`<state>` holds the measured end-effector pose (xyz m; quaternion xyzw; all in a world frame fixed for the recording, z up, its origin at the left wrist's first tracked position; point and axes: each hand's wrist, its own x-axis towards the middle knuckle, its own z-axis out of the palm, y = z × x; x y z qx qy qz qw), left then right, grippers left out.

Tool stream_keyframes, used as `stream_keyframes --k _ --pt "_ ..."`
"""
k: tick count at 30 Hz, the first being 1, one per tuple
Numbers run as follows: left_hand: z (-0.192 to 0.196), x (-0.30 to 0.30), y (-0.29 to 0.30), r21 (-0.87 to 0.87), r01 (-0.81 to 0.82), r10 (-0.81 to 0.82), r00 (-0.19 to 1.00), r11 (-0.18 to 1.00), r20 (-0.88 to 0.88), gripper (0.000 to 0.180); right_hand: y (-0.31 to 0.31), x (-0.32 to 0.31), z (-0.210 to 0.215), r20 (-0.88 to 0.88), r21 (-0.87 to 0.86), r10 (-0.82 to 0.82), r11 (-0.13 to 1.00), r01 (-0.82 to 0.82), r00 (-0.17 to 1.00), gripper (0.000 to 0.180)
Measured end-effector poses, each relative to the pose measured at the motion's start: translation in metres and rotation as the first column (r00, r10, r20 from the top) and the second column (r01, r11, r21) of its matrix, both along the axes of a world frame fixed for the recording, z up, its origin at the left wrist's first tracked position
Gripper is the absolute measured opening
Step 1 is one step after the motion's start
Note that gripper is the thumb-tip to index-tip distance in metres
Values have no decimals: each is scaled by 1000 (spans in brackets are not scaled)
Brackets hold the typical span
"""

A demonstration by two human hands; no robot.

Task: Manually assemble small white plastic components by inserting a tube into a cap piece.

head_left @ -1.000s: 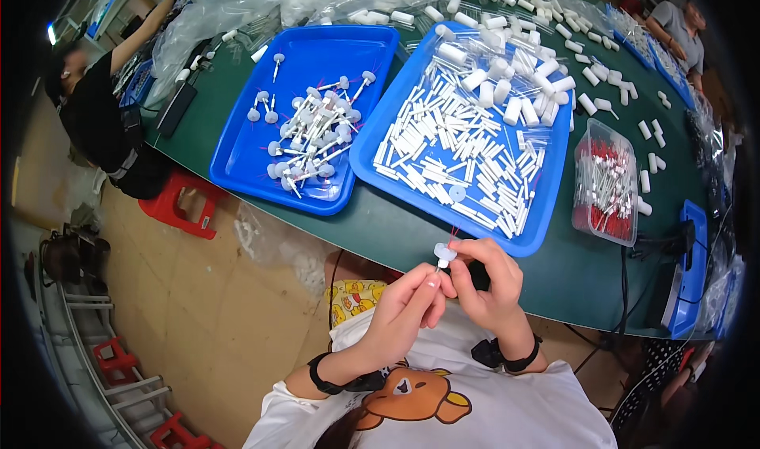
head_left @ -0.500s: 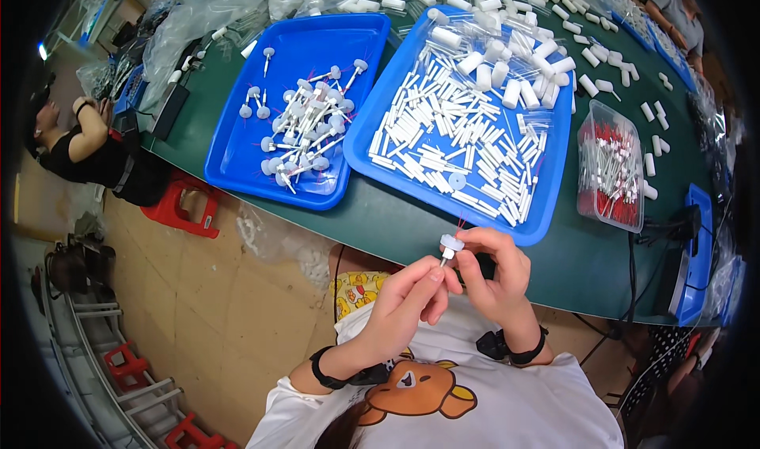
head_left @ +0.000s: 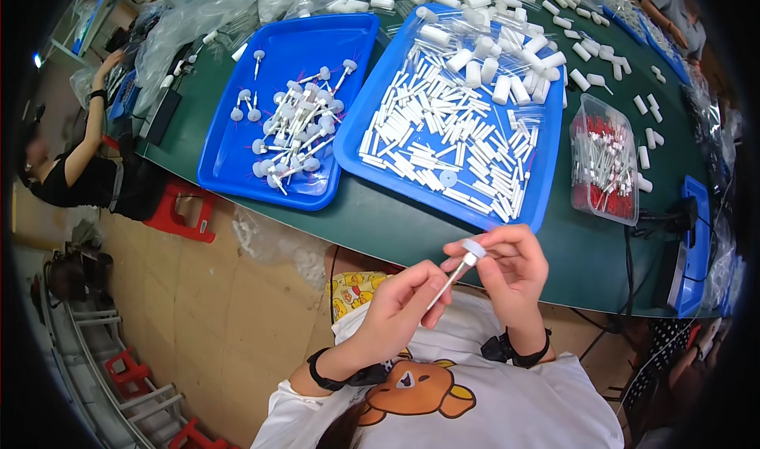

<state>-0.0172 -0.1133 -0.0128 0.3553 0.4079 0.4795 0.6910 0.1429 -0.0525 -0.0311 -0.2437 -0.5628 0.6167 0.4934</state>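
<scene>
A slim metal-and-white rod piece with a round grey head is held between both my hands, just in front of the table edge. My left hand is closed around the lower part of its shaft, which slants down to the left. My right hand has its thumb and fingers closed at the head end. Beyond the hands, a blue tray holds many short white tubes and bigger white cylinders. To its left, another blue tray holds a heap of similar grey-headed rod pieces.
A clear plastic box of red-wired metal pins stands at the right. White cylinders lie scattered on the green table, with plastic bags at the back. A co-worker sits at the left, near a red stool.
The rod piece has shifted slightly right and tilted, so more of its shaft shows. My right hand has moved a little right. At the left, the co-worker's arm has reached up toward the table.
</scene>
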Motion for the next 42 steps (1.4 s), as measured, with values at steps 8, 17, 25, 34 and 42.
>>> stream_keyframes --k 8,17,25,34,42 --pt "16 4 49 530 136 323 660 837 -678 5 9 39 15 -56 39 -373 926 376 926 19" --pt "9 22 130 442 699 502 137 562 -854 5 20 64 20 -34 -37 -529 849 528 848 36" --pt "5 21 133 406 742 524 88 533 -847 10 20 63 15 -5 -35 -522 852 522 853 37" --pt "25 16 111 683 485 483 485 546 -729 14 17 48 17 -18 12 -492 871 492 871 33" --pt "24 13 96 736 398 510 538 548 -671 14 14 42 19 -4 55 -453 890 452 892 33"
